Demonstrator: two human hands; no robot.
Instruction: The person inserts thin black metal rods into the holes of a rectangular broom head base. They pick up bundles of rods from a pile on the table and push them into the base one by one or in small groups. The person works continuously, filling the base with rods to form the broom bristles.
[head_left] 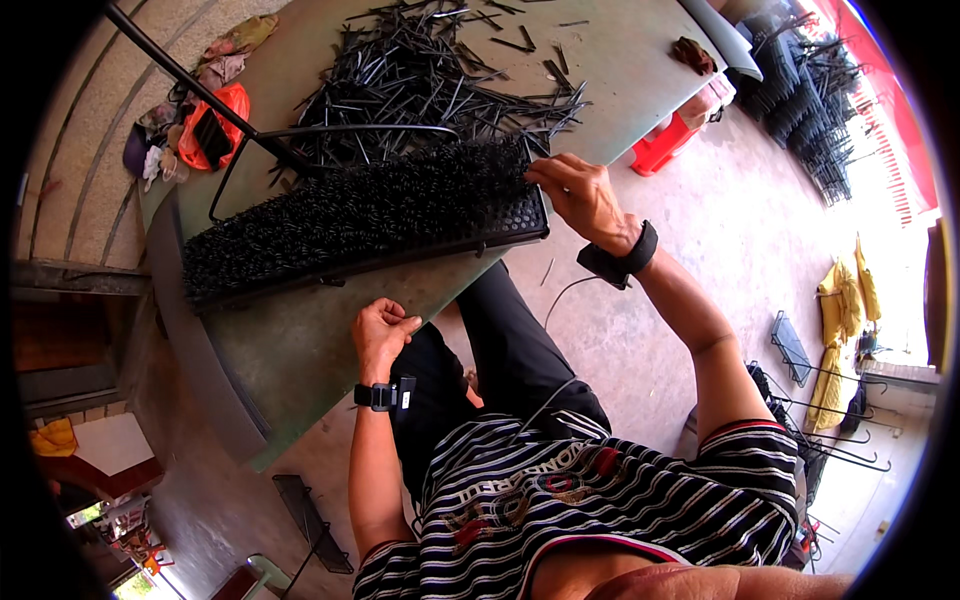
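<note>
Head view: right hand (pixel 578 195) on bristled panel (pixel 360 215)

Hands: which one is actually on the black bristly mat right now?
The right hand, its fingers pinching at the far right end of the black bristly mat. The left hand is curled into a fist on the table, off the mat.

bright daylight from two o'clock, glare blowing out that rim; tabletop (pixel 300 340) shaded, sharp mid-frame; fisheye bends edges, black vignette around.

The left hand (pixel 383 333) rests curled in a loose fist, while the right hand (pixel 580 195) reaches forward, fingers (pixel 540 172) pinched together.
</note>
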